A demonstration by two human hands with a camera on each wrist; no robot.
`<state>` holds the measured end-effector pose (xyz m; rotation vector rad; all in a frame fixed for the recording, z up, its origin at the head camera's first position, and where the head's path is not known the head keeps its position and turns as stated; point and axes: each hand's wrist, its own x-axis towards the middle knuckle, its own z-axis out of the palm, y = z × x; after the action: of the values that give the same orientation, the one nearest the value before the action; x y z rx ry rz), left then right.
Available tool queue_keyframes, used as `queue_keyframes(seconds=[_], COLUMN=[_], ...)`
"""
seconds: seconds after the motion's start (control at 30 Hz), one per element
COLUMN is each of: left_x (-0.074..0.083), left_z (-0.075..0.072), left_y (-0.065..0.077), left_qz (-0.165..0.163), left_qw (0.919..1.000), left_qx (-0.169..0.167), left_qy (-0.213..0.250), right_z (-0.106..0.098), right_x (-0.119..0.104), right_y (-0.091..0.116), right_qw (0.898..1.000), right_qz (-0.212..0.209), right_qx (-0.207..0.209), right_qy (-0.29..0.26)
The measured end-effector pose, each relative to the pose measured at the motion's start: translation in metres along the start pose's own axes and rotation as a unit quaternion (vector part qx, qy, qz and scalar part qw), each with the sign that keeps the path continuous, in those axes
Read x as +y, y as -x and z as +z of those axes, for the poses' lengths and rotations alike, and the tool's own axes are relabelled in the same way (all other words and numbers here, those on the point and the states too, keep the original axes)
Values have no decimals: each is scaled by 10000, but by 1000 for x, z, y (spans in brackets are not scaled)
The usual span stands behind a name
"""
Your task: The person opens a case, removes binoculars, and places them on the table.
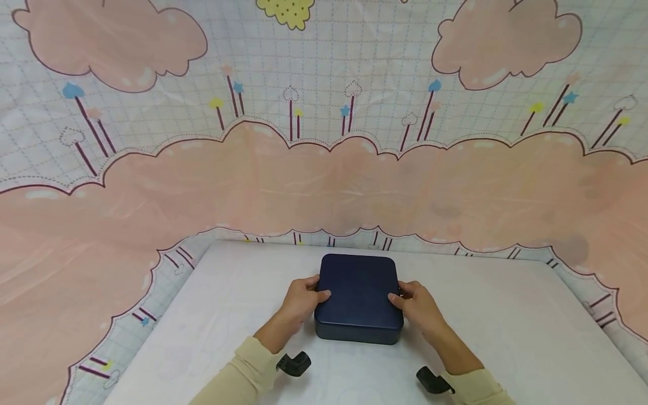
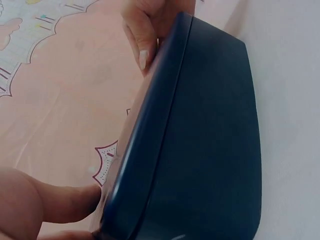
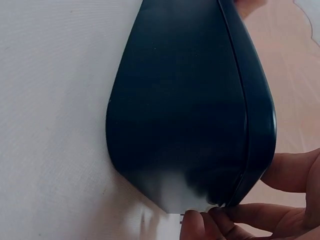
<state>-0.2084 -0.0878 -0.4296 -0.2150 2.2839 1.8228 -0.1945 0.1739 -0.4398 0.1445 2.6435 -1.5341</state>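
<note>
A dark navy box (image 1: 358, 289) with rounded corners sits flat on the white table, its lid on. A thin seam between lid and body runs along the box's side (image 2: 210, 125) in the left wrist view. My left hand (image 1: 300, 304) grips the left side, thumb over the lid's edge and fingers against the wall. On the opposite side, my right hand (image 1: 419, 308) holds the box the same way, thumb on top. In the right wrist view, fingertips of the right hand (image 3: 280, 205) press at the lid's lower edge near the seam.
The white tabletop (image 1: 243, 292) extends on both sides of the box. Behind it hangs a pink and white patterned cloth (image 1: 324, 185) with clouds. A black wrist-worn device (image 1: 295, 364) is by the left sleeve, another black device (image 1: 434, 381) by the right.
</note>
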Motion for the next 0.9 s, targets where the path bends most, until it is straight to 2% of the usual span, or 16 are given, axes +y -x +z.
queue_keyframes(seconds=[0.13, 0.5, 0.9], left_x=[1, 5, 15], left_z=[2, 4, -1], left_y=[1, 0, 6], left_qz=[-81, -58, 68], left_qw=[9999, 9995, 9979], left_qx=[-12, 37, 43], left_qy=[77, 299, 636], right_z=[-1, -5, -10], right_x=[-1, -9, -16], right_y=[-1, 0, 8], right_qw=[10000, 9999, 9998], right_qz=[7, 9, -116], right_qx=[-7, -132, -98], right_qy=[4, -16, -135])
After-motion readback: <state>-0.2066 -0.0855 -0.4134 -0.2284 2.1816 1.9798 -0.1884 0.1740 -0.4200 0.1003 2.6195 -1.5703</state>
